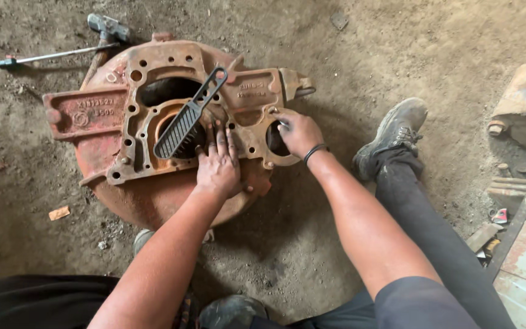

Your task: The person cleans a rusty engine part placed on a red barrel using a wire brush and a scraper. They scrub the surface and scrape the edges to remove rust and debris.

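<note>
We pressed our left hand [217, 167] flat, fingers spread, on the rusty orange housing [153, 122] lying on the dirt floor [348, 67] (a black pedal [187, 119] lay across it); our right hand [298, 131] pinched something small, hidden, at its side hole.

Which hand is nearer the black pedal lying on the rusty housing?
Left. The left hand rests flat on the housing just beside the pedal; the right hand sits farther off at a round side hole.
</note>
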